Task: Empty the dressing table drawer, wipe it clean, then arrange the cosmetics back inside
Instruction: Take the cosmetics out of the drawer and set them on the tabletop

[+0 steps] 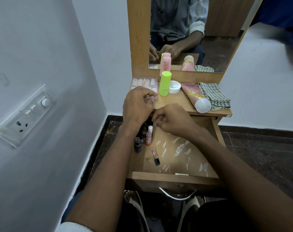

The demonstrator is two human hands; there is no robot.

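Observation:
The wooden drawer [172, 175] is pulled open under the dressing table top [174, 102]. Several clear plastic nail pieces [179, 149] lie scattered on its floor, with a lip gloss tube [155, 156], a small pink bottle [149, 135] and a dark blue bottle [137, 144] at its left. My left hand [137, 106] hovers over the table's front left edge, fingers curled, pinching something small and clear. My right hand [173, 122] is over the back of the drawer, fingertips pinched together on a small pale piece that is blurred.
On the table top stand a clear nail box [144, 83], a green bottle [165, 83], a pink bottle [165, 64], a white jar [175, 87], a pink tube [195, 96] and a folded checked cloth [215, 96]. A mirror [217, 39] rises behind. Wall sockets [23, 114] are at the left.

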